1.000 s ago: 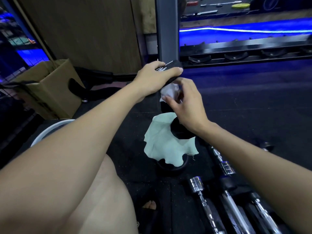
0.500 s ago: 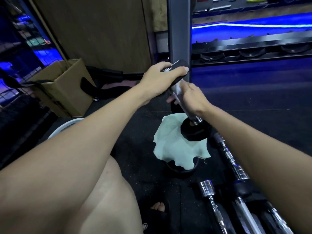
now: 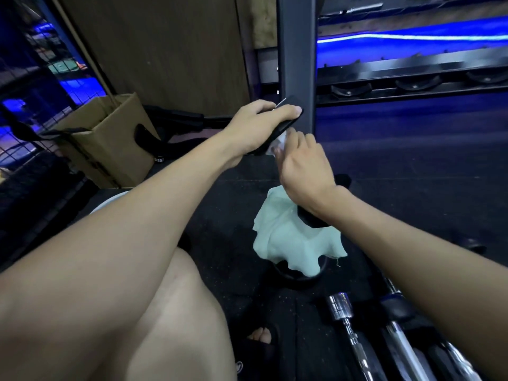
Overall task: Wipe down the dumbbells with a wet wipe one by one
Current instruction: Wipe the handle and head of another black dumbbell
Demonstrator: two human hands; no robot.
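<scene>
The dumbbell [image 3: 277,125] stands tilted on end in front of the person, its lower black head [image 3: 310,220] resting on a pale green cloth [image 3: 286,243] spread over a dark round thing on the rubber floor [image 3: 412,174]. The left hand [image 3: 258,125] is closed over the upper black head, steadying it. The right hand [image 3: 302,163] is wrapped around the shaft just beneath, with a scrap of the wet wipe [image 3: 279,143] showing between its fingers and the upper head.

I judge the dumbbell to be heavy and stiff, top-heavy when stood like this, and likely to tip or roll off the soft cloth if the upper hand lets go. The chrome shaft looks slick, and wet it will be slicker, so the rubbery head is the safer place to hold while the wipe runs along the bar. The wipe itself is limp and thin, best kept bunched in the palm.

Half a second ago the right hand sat a little lower and bare chrome shaft showed below it down to the lower head; now the hand and wrist cover that stretch and the wipe is pushed up against the upper head. A second ago the wipe was also near the top. The left hand has kept its hold throughout.

More chrome bars [image 3: 346,323] lie on the floor to the right, seemingly waiting their turn.
</scene>
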